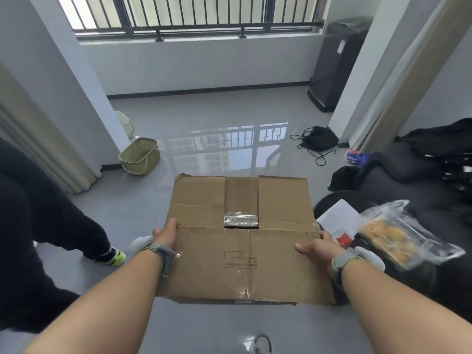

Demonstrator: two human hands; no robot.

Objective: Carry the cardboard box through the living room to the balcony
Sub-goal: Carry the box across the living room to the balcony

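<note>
A brown cardboard box [242, 241] with taped flaps and a gap in its top is held above the grey floor in front of me. My left hand [165, 235] grips its left side, thumb on top. On the right side, my right hand [316, 247] does the same. Both wrists wear grey bands. The balcony with its black railing [194, 26] lies straight ahead, past the glossy floor.
Another person in black stands at the left, one foot [112, 255] near the box. A green basket [140, 155] sits by the left pillar. At the right are a black drawstring bag [316, 141], dark seating [413, 190], a plastic food bag [403, 236] and a covered appliance [337, 62].
</note>
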